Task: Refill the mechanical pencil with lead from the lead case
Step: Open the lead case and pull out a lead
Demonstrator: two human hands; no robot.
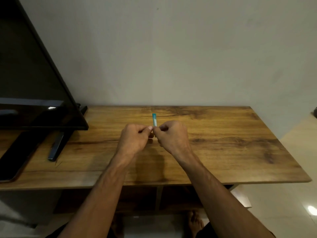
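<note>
Far left: dark television screen [30, 79] tilted on black stand legs [57, 145], resting on the wooden desk [231, 143], with a flat dark slab [17, 157] lying beside the legs. Centre, above the desk: left hand [135, 140] curled, thumb and forefinger pinched on something too small to identify. Touching it fingertip to fingertip, right hand [171, 136] also curled, gripping the lower end of a slim teal lead case [154, 119] standing upright out of the fist. Mechanical pencil not discernible; possibly hidden within the hands, cannot tell. Behind, plain pale wall [188, 57]. Below the desk edge, bare feet [195, 222] on a light floor [295, 194].
</note>
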